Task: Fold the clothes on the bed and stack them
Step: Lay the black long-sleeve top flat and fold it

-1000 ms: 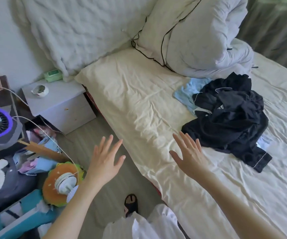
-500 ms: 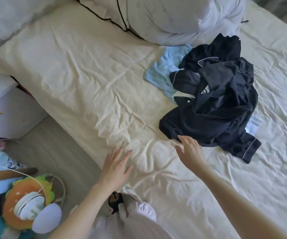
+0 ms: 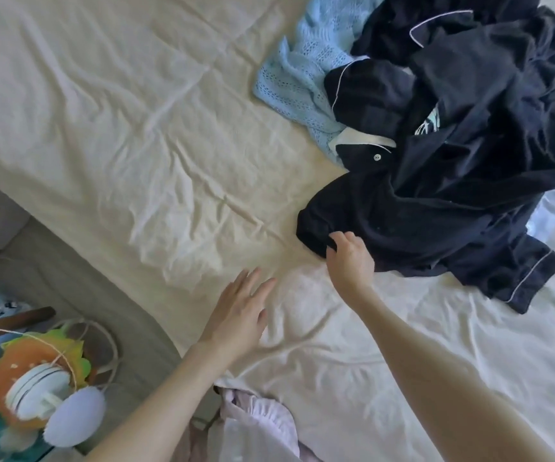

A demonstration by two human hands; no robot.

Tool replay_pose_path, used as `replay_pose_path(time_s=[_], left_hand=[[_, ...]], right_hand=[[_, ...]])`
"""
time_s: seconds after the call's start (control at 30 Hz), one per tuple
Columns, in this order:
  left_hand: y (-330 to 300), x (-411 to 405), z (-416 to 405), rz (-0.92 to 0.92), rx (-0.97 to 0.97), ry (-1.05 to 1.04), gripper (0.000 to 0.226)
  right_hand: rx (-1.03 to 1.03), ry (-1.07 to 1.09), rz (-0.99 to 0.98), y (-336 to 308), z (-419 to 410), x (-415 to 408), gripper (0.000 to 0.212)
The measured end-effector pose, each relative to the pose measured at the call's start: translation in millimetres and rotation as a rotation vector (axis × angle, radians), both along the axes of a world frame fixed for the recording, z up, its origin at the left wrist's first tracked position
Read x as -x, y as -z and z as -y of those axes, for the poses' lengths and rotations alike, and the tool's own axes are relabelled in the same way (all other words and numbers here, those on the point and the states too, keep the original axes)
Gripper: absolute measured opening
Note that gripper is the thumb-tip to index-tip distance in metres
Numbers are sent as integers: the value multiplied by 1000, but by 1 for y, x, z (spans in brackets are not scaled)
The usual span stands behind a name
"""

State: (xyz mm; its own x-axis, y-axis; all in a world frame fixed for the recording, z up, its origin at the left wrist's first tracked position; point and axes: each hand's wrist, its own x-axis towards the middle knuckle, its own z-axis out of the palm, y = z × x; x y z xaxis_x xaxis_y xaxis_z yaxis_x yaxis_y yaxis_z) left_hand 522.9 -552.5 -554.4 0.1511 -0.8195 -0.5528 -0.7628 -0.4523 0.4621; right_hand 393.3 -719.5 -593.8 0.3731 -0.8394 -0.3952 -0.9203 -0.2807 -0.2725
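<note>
A crumpled heap of dark navy clothes (image 3: 452,155) with thin white piping lies at the right of the cream bed sheet (image 3: 129,121). A light blue knitted garment (image 3: 299,78) pokes out from under the heap's left side. My right hand (image 3: 349,258) is at the heap's near left corner, fingers curled round the dark fabric's edge. My left hand (image 3: 239,311) hovers flat with straight fingers over the bare sheet, to the left of the right hand, holding nothing.
The bed's edge runs diagonally from left to bottom centre, with grey floor (image 3: 79,295) beyond it. A small fan with an orange and green frill (image 3: 39,385) and a cord sit on the floor at lower left. Pale pink fabric (image 3: 256,425) is at the bottom centre.
The view has tilted down and closer to the bed. My right hand reached forward and took hold of the dark heap's near edge. My left hand moved over the sheet.
</note>
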Motion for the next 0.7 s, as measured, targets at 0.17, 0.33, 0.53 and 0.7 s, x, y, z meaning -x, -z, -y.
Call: replay_pose_path(time_s=[0.17, 0.33, 0.53, 0.7], left_hand=[[-31, -7, 52, -84, 184, -32, 67], [-80, -5, 86, -146, 436, 95, 48], [-176, -19, 89, -251, 552, -17, 10], [-283, -51, 93, -362, 645, -172, 6]], right_hand=[[-199, 201, 498, -62, -23, 4, 8], [-191, 125, 685, -134, -28, 15, 15], [-48, 26, 725, -225, -15, 14, 21], [242, -85, 686, -319, 3, -16, 20]])
